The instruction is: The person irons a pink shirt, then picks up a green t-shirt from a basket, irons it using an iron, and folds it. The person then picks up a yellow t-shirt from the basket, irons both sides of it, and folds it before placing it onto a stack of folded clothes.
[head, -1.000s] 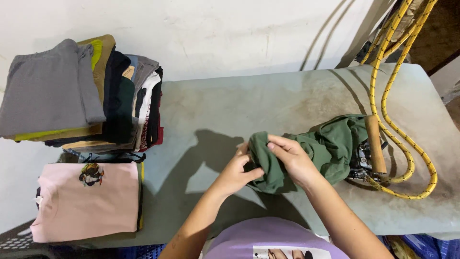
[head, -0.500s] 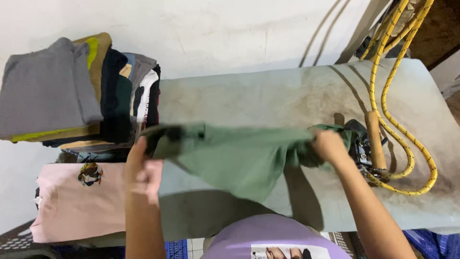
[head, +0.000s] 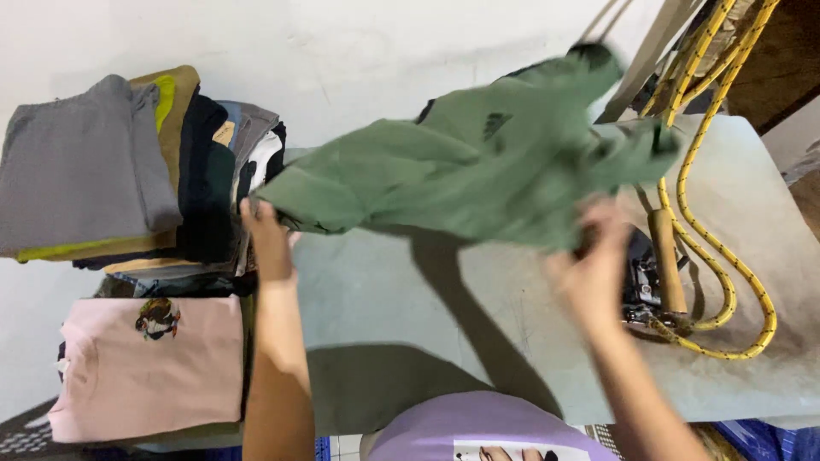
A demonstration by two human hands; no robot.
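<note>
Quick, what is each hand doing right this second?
Left hand: closed on one end of the green garment, held up over the ironing table.
Right hand: blurred, gripping the garment's other end.

One green garment (head: 478, 179), held up between two hands: left hand (head: 266, 239), right hand (head: 594, 273). One desk (head: 752, 358). One iron (head: 653, 277), wooden handle. One yellow cord (head: 726, 290), looped. One pink folded shirt (head: 149, 367). One stack of folded clothes (head: 128, 171); piece count unclear.
</note>
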